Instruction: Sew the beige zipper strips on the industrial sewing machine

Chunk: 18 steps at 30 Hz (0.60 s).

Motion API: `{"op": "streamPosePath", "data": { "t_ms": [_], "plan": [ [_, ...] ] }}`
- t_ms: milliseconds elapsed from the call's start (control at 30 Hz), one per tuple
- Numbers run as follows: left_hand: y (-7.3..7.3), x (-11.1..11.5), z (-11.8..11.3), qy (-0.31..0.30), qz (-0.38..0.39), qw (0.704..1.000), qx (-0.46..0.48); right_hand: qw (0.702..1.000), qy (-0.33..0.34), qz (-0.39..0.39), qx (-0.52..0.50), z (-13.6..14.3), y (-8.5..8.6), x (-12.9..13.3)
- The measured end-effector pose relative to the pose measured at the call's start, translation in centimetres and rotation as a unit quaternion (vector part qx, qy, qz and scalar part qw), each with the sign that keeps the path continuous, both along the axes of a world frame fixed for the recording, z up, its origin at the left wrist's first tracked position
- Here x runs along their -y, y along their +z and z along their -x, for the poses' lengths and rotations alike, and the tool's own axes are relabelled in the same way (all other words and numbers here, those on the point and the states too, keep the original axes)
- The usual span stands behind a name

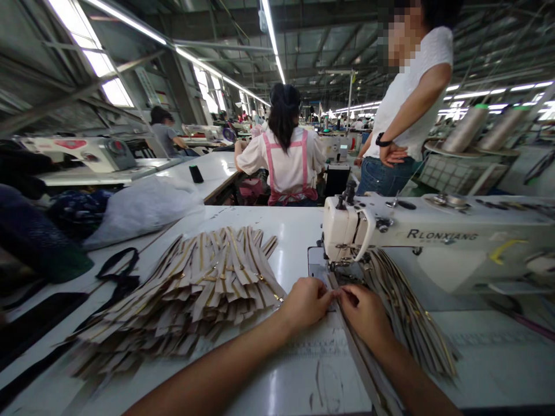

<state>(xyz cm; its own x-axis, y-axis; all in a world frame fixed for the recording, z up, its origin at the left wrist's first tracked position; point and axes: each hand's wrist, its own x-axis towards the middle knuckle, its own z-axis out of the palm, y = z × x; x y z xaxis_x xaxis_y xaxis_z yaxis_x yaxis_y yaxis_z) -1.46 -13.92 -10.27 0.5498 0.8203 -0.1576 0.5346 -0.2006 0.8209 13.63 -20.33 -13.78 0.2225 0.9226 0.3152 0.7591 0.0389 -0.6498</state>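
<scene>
My left hand [306, 301] is closed just in front of the needle area of a white sewing machine [347, 228]. Beside it my right hand [365, 312] pinches with thumb and finger, and the fingertips of both hands meet. Between them runs a beige zipper tape [362, 361], from the presser foot down over the table's front edge. Left of my hands lies a large fanned pile of beige zippers [208, 283] with gold teeth and pulls. More zippers [410, 312] lie bunched to the right of my right hand, partly behind the needle head.
The white table [295, 231] carries a black strap [119, 271] at left. A clear plastic bag [145, 208] and a black thread cone [196, 174] are beyond. One person [286, 156] sits ahead; another [407, 110] stands behind the machine. Large thread cones [466, 130] stand right.
</scene>
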Motion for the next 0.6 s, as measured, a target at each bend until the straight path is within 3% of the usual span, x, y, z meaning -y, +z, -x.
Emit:
{"op": "streamPosePath", "data": {
  "t_ms": [67,133,233,433,600],
  "plan": [
    [0.2,-0.3,0.4,-0.045,-0.183,0.982,-0.032,1.000,0.001,0.012,0.018,-0.1,-0.2,0.0],
    [0.1,-0.8,0.6,-0.104,-0.277,0.954,-0.037,0.999,-0.001,0.017,0.029,-0.1,-0.3,-0.1],
    [-0.4,-1.4,0.3,-0.161,-0.315,0.933,-0.063,0.999,-0.010,0.014,0.038,-0.1,-0.4,-0.2],
    [-1.0,-1.5,-0.2,-0.185,-0.367,0.905,-0.109,0.998,-0.026,0.015,0.052,0.1,-0.4,-0.3],
    [-1.6,-1.6,0.2,-0.201,-0.395,0.891,-0.095,0.998,-0.025,0.020,0.061,0.1,-0.2,-0.3]
  ]
}}
